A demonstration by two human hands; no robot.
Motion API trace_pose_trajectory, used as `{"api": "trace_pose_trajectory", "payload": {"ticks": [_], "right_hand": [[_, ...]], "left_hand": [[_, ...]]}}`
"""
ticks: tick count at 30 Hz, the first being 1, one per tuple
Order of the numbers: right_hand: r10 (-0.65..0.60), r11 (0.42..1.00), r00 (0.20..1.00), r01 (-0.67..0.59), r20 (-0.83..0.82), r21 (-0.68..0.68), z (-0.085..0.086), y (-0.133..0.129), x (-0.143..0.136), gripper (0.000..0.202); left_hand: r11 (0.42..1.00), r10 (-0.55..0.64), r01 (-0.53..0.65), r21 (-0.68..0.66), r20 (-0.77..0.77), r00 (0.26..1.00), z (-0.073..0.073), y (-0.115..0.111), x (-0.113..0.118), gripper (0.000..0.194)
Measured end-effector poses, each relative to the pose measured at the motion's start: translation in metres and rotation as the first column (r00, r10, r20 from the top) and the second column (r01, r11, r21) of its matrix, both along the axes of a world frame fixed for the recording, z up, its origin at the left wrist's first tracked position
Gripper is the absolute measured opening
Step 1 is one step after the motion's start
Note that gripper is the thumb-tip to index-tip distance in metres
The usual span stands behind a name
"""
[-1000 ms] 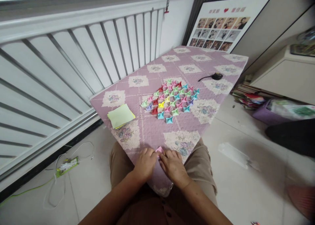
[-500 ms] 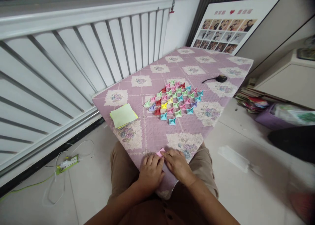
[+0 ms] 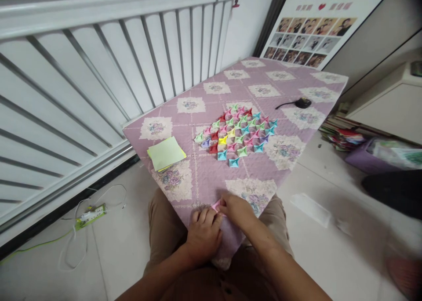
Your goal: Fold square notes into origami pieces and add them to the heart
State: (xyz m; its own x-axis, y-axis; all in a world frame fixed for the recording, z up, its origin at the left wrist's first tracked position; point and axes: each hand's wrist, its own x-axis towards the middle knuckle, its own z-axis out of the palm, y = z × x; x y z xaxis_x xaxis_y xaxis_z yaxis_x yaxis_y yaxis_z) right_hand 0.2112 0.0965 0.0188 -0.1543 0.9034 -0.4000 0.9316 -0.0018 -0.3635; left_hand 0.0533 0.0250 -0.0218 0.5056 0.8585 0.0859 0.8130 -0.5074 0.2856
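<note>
Close to the table's near corner lies a small folded piece of pink paper [image 3: 216,206], partly covered by my fingers. My left hand [image 3: 205,230] rests palm down on the cloth, its bent fingers close together and the tips holding the paper's near side against the table. From the right, my right hand [image 3: 235,211] pinches the paper between thumb and fingers. Farther up the table stand several small folded paper pieces [image 3: 242,151] in rows, coloured green, pink, red, blue, yellow and purple. A stack of square paper sheets [image 3: 166,154], pale green on top, lies at the left.
A flowered purple cloth covers the table [image 3: 211,178]. A black object with a short cord [image 3: 302,103] lies at its far right. The white radiator [image 3: 99,72] runs along the left edge. On the floor are a power strip [image 3: 91,216] and a purple bin [image 3: 359,156].
My right hand has gone from lying over the pink paper with fingers stretched to pinching its edge, with the wrist raised. My left hand stays on the paper. The view has shifted slightly.
</note>
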Motion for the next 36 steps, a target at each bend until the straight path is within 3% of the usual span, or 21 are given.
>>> {"api": "trace_pose_trajectory", "payload": {"ticks": [10, 16, 20, 24, 27, 32, 36], "right_hand": [[-0.029, 0.999, 0.999, 0.029, -0.026, -0.015, -0.017, 0.022, 0.008, 0.014], [-0.085, 0.988, 0.993, 0.095, -0.088, 0.124, -0.020, 0.021, 0.009, 0.012], [-0.073, 0.956, 0.983, 0.117, -0.169, 0.268, -0.016, 0.001, 0.016, 0.018], [-0.004, 0.903, 0.980, 0.089, -0.198, 0.421, -0.020, -0.035, 0.015, 0.024], [0.163, 0.756, 0.981, -0.055, -0.106, 0.653, -0.033, -0.061, 0.006, 0.027], [0.094, 0.705, 0.995, -0.044, -0.032, 0.708, -0.051, -0.083, -0.003, 0.028], [0.050, 0.724, 0.997, -0.078, 0.061, 0.686, -0.047, -0.091, -0.001, 0.028]], "left_hand": [[1.000, -0.011, 0.011, -0.010, 0.002, 1.000, 0.000, 0.003, -0.002, 0.044], [1.000, 0.000, 0.000, 0.006, 0.007, 1.000, 0.002, 0.002, -0.001, 0.044], [1.000, 0.008, -0.008, 0.016, 0.025, 1.000, 0.005, 0.000, -0.003, 0.044], [1.000, 0.001, -0.002, 0.025, 0.043, 0.999, 0.008, -0.003, -0.005, 0.044], [0.999, 0.004, -0.006, 0.032, 0.044, 0.999, 0.009, -0.004, -0.006, 0.043], [0.999, 0.010, -0.012, 0.052, 0.037, 0.999, 0.009, -0.006, -0.005, 0.044], [0.997, 0.016, -0.018, 0.074, 0.030, 0.999, 0.011, -0.008, -0.004, 0.043]]}}
